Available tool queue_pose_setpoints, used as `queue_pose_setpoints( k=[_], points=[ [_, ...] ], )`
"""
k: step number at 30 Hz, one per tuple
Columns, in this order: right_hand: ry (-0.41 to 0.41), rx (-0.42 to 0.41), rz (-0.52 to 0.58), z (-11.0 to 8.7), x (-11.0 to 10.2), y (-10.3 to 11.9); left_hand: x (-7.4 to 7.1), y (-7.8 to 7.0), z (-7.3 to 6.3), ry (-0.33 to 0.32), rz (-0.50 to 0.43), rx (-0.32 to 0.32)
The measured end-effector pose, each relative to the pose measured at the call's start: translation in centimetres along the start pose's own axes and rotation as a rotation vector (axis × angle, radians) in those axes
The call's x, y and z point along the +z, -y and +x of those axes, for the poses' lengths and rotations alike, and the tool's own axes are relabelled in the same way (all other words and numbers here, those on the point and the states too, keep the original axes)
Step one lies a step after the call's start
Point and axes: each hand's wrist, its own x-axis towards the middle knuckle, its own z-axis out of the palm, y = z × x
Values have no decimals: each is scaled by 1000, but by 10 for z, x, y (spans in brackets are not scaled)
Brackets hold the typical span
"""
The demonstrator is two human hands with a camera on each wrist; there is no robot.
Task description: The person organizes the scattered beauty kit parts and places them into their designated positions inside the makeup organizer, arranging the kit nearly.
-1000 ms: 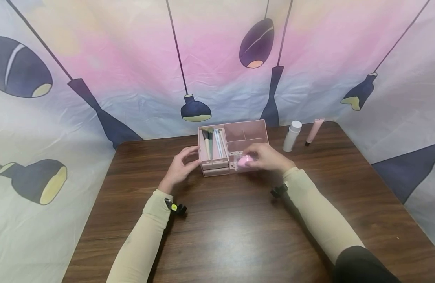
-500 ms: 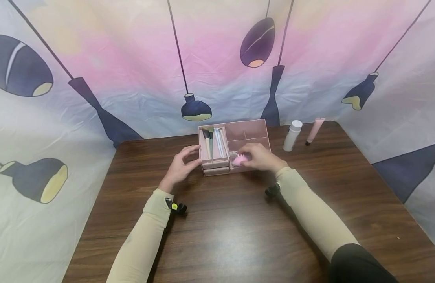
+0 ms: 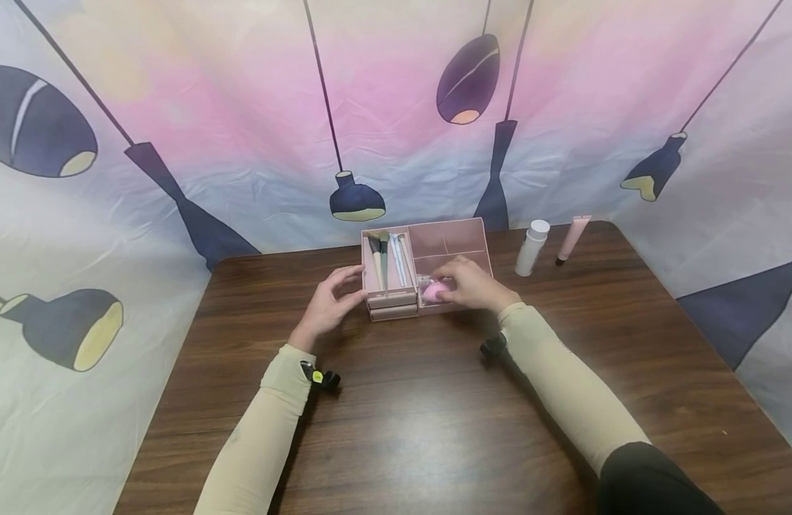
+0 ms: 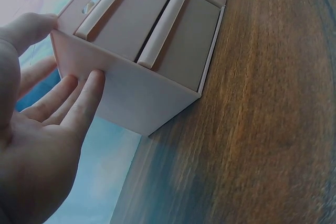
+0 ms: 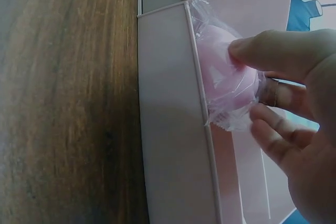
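A pink makeup organizer (image 3: 429, 242) stands at the back of the table, two drawers in its front left part. My left hand (image 3: 328, 300) touches its left side; in the left wrist view the fingers are fairly straight against the side panel (image 4: 131, 98), with the thumb at the upper front edge. My right hand (image 3: 476, 282) pinches a pink makeup sponge (image 5: 223, 72) in a crinkled clear wrapper, thumb on top and fingers behind. The sponge sits partly inside the front right compartment, below the rim level in places. Makeup brushes (image 3: 384, 261) lie in the top left compartment.
Right of the organizer, a white bottle (image 3: 531, 250) and a pink tube (image 3: 572, 241) with a dark cap stand upright on the brown wooden table (image 3: 421, 415). A printed cloth with lamp pictures (image 3: 241, 129) hangs close behind the table's back edge.
My right hand has moved slightly left and in over the front right compartment, lowering the wrapped sponge into it. The left hand has stayed at the organizer's side.
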Motion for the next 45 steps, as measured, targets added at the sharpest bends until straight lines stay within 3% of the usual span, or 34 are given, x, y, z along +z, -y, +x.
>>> queue_pose_setpoints(
  k=[4,8,10,14,17,24,32,45],
  points=[
    [25,42,-19,1,1,4,2,-16,-4,5,5,-2],
    [35,81,-19,1,5,7,3,-18,-4,1,-1,6],
    [34,81,-25,0,7,9,2,-8,-3,-6,1,26],
    [44,54,-55,0,10,11,3,-7,-3,-6,13,33],
    [55,28,-92,0,13,12,3,-16,-6,-3,22,30],
    [11,34,-105,-4,18,13,3,-18,-6,-2,5,32],
    [-20,44,-88,-5,19,11,1,9,0,-5,1,26],
    [-126,23,-104,-7,12,5,0,13,1,-22,18,52]
  ],
)
